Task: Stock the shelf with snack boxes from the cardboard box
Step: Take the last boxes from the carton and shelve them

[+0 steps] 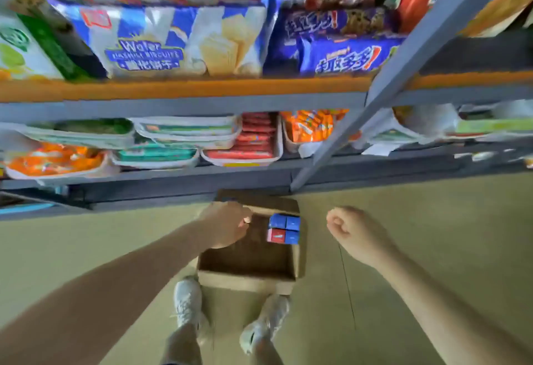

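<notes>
Snack boxes (284, 229) sat stacked in the far right corner of the cardboard box (248, 260), just right of the left hand (227, 224), which hovered nearer, fingers curled on nothing. The right hand (350, 230), a loose empty fist, hung further right, outside the carton.

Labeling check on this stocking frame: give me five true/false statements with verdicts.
1. The cardboard box sits on the floor in front of the person's shoes. True.
2. The box is packed full. False: only a few snack boxes remain, in its far right corner.
3. The left hand is over the box. True.
4. The right hand holds a snack box. False: it is curled and holds nothing.
5. The wafer biscuit bag lies in the box. False: it is on the upper shelf.
</notes>
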Demonstrator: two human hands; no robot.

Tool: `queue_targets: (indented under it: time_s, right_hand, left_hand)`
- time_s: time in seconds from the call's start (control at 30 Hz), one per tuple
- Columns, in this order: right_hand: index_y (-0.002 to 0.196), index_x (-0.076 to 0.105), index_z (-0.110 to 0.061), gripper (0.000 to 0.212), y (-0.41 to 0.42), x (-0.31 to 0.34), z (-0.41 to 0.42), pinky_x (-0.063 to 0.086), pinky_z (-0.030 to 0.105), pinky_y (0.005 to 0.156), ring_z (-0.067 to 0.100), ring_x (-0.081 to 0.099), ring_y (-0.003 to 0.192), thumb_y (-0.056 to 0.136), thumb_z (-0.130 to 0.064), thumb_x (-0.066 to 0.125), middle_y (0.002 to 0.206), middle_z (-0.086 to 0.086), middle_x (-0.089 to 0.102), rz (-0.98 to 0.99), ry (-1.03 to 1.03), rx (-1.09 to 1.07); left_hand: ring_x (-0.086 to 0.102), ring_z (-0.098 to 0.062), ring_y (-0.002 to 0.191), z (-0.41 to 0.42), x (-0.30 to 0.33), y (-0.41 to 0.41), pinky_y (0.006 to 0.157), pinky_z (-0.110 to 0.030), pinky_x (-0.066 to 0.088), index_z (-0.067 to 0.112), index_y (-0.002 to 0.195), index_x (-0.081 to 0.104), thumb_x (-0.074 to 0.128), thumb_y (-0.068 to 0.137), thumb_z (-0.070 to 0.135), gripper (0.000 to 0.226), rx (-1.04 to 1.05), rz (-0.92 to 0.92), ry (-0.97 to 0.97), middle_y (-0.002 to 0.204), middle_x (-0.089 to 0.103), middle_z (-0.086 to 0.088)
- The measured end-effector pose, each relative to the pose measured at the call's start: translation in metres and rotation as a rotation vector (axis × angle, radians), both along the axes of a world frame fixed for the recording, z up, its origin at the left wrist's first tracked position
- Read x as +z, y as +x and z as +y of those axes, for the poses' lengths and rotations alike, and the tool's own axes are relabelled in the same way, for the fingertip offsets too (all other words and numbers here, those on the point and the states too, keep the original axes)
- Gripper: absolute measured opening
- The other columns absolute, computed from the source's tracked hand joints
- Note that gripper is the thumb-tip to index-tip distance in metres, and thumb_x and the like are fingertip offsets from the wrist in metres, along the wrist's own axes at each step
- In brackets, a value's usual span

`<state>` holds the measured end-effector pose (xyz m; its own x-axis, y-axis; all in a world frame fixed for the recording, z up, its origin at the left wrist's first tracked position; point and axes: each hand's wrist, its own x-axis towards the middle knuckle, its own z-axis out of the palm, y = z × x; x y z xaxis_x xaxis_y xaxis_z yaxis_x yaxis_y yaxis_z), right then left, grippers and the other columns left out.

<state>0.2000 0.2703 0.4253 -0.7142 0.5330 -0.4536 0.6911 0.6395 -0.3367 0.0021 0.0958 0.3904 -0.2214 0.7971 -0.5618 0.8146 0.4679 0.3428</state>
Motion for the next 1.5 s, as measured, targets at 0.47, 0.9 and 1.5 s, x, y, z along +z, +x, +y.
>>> queue_targets:
  time_s: [0.47, 0.9, 1.5]
  right_hand:
    - [0.109, 0.059, -0.006, 0.068, 0.026, -0.431, -0.038, 0.054, 0.036, 0.063, 0.030, 0.065, 0.089, 0.052, -0.027, 0.088, 0.106, 0.012, 0.062, -0.060, 0.137, 0.016]
    - [0.104, 0.063, -0.005, 0.044, 0.053, -0.502, -0.032, 0.053, 0.036, 0.064, 0.029, 0.063, 0.087, 0.062, -0.006, 0.076, 0.102, 0.014, 0.064, 0.067, 0.437, 0.060]
    - [0.098, 0.054, -0.022, 0.058, 0.069, -0.350, 0.010, 0.048, 0.012, 0.066, -0.002, 0.063, 0.078, 0.046, -0.040, 0.073, 0.087, -0.013, 0.066, 0.597, -0.662, -0.724]
  left_hand:
    - [0.058, -0.014, 0.092, 0.015, -0.373, 0.071, 0.090, -0.024, 0.042, 0.025, 0.129, 0.048, 0.052, 0.090, 0.020, 0.040, 0.454, -0.318, -0.066, 0.108, 0.045, 0.003]
    - [0.055, -0.014, 0.105, 0.041, -0.450, 0.100, 0.077, -0.025, 0.049, 0.025, 0.143, 0.023, 0.061, 0.086, 0.029, 0.068, 0.253, -0.190, 0.088, 0.140, 0.031, 0.004]
    - [0.061, -0.008, 0.098, 0.015, -0.364, 0.063, 0.090, -0.039, 0.050, 0.035, 0.102, 0.053, 0.079, 0.069, 0.024, 0.043, 0.763, -0.543, 0.231, 0.102, 0.066, 0.013]
